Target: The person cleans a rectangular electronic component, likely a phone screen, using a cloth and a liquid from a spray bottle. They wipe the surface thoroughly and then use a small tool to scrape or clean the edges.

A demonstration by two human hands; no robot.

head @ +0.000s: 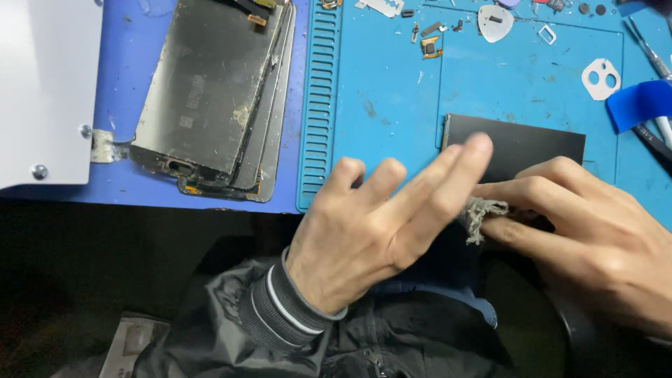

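Note:
A flat black rectangular panel (532, 143) lies on the blue work mat (392, 91) near its front edge. My left hand (371, 224) lies over the panel's near left corner, fingers spread and stretched out, fingertips touching its surface. My right hand (595, 224) comes in from the right and pinches a small frayed grey piece of cloth (481, 213) between thumb and fingers at the panel's front edge. The panel's near side is hidden by both hands.
A stack of dismantled phone screens (210, 98) lies at the left on a darker blue surface. A white box (42, 91) sits far left. Small parts, a white pick (495, 21), a camera bezel (600, 78), tweezers (647, 49) and a blue tool (640, 101) lie along the mat's back and right.

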